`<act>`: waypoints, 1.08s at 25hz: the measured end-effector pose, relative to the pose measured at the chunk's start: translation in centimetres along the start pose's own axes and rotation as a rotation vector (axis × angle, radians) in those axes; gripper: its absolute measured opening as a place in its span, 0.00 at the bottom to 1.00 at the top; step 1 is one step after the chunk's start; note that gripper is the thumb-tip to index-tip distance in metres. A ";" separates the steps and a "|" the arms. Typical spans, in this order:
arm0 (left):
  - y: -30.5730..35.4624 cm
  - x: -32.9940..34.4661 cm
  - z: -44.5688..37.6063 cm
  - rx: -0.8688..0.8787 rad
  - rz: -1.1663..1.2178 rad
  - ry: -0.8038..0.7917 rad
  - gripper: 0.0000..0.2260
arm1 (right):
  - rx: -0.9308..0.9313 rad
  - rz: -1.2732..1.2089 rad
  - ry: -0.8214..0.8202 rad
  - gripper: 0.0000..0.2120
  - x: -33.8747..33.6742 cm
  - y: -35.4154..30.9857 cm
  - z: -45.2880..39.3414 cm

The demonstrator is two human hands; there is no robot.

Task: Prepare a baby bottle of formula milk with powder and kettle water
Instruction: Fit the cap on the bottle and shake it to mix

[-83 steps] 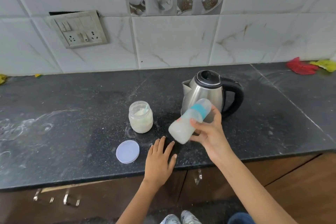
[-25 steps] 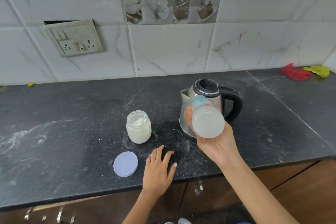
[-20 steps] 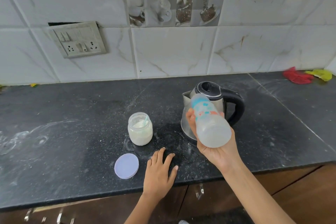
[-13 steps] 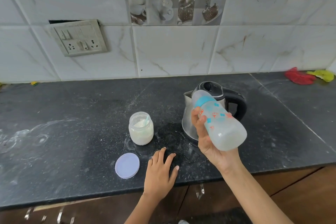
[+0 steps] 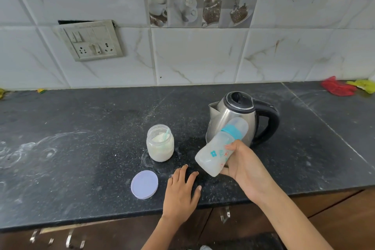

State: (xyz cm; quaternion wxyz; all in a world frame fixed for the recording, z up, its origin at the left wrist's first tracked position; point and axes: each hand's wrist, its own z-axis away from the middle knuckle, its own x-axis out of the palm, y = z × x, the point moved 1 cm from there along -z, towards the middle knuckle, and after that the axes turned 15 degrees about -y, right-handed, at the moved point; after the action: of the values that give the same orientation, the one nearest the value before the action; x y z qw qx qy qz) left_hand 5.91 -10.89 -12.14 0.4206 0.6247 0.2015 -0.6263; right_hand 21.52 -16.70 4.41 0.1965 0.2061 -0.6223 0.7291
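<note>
My right hand (image 5: 242,165) grips a capped baby bottle (image 5: 218,151) with a teal collar, tilted in the air with its cap up and to the right; cloudy white liquid fills it. Behind it stands a steel kettle (image 5: 231,119) with a black lid and handle. An open glass jar of powder (image 5: 160,146), a scoop handle sticking out of it, stands to the left. Its lilac lid (image 5: 144,184) lies flat near the counter's front edge. My left hand (image 5: 181,190) rests flat on the black counter (image 5: 81,158) beside the lid.
A switch and socket plate (image 5: 91,41) is on the tiled wall at the back left. Red and yellow cloths (image 5: 343,87) lie at the far right of the counter. White powder smears mark the counter's left side. Wooden cabinets sit below the front edge.
The bottle has swung in my right hand from bottom-toward-me and right to bottom down and left, lower in front of the kettle. My left hand has stayed on the counter.
</note>
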 end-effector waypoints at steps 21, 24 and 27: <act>0.1 0.0 -0.1 0.012 0.000 0.046 0.19 | -0.356 0.210 0.046 0.42 -1.7 -1.7 -0.2; -0.2 0.4 0.0 0.015 0.000 0.056 0.19 | -0.226 0.218 -0.044 0.41 -1.0 -0.1 -0.3; -0.2 0.4 -0.1 0.028 0.008 0.058 0.18 | -0.303 0.068 0.012 0.38 -1.3 -0.6 -0.7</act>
State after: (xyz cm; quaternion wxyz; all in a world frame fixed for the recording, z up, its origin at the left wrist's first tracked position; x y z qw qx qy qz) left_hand 5.85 -10.79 -12.59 0.4085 0.6491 0.2025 -0.6089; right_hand 22.92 -15.91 4.06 0.2043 0.1486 -0.7305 0.6345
